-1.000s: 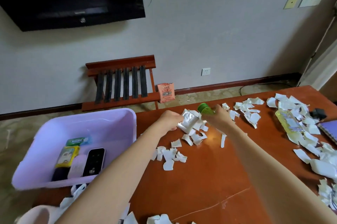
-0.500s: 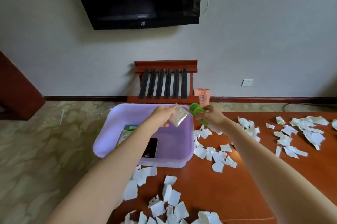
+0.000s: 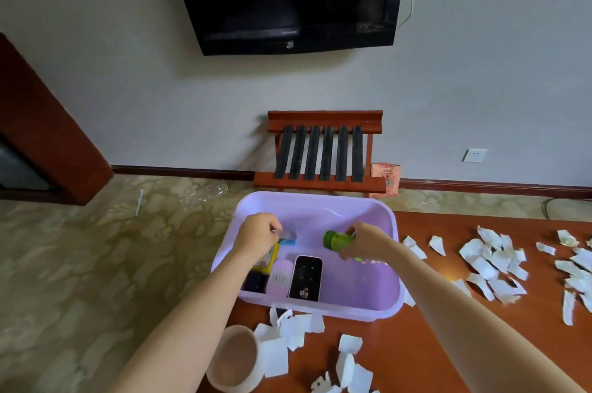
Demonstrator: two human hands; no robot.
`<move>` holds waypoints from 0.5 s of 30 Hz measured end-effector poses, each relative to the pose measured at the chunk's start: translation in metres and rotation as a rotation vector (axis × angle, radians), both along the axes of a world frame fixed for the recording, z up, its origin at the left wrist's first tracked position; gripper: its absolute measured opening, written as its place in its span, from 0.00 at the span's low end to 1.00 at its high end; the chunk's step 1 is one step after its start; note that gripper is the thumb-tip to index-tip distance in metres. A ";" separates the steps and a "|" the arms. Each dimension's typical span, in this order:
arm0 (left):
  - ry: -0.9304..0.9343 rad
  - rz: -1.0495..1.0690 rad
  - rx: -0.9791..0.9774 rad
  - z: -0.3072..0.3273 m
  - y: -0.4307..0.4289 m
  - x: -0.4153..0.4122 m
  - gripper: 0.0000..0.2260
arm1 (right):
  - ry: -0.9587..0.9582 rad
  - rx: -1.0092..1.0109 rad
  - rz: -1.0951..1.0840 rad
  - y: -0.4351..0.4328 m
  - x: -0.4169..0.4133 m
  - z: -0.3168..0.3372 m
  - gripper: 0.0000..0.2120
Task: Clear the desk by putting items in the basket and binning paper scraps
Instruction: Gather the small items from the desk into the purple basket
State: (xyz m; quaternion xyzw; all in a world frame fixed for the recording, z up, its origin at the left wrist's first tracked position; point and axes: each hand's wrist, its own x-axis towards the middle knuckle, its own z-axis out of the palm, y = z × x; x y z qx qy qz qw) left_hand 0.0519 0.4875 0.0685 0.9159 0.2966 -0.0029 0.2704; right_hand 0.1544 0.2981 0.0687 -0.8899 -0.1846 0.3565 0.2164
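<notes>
Both bare arms are stretched forward, each hand closed on a small thing.
The left hand (image 3: pixel 259 237) is held knuckles-up over the left side of the basket (image 3: pixel 314 210), its fingers curled and a packet (image 3: pixel 287 235) pinched at their tips. The right hand (image 3: pixel 365 240) is held near the right wall, fingers wrapped round a bottle (image 3: pixel 334 240) that is laid sideways, cap toward the left hand. The hands are set apart at like height. Both forearms are seen entering from the lower edge.
</notes>
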 end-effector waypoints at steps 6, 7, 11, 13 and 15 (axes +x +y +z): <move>0.103 -0.111 0.157 -0.032 -0.002 0.003 0.12 | -0.050 -0.133 0.102 0.010 0.003 -0.021 0.09; 0.136 -0.141 0.186 -0.036 -0.003 0.005 0.13 | -0.053 -0.141 0.110 0.010 0.004 -0.022 0.08; 0.233 -0.191 0.251 -0.047 -0.005 0.015 0.11 | -0.045 -0.162 0.162 0.008 0.013 -0.022 0.08; 0.253 -0.239 0.301 -0.053 -0.006 0.019 0.10 | -0.011 -0.183 0.222 0.005 0.018 -0.018 0.13; 0.268 -0.305 0.352 -0.057 -0.007 0.020 0.10 | 0.053 -0.193 0.274 0.003 0.021 -0.014 0.16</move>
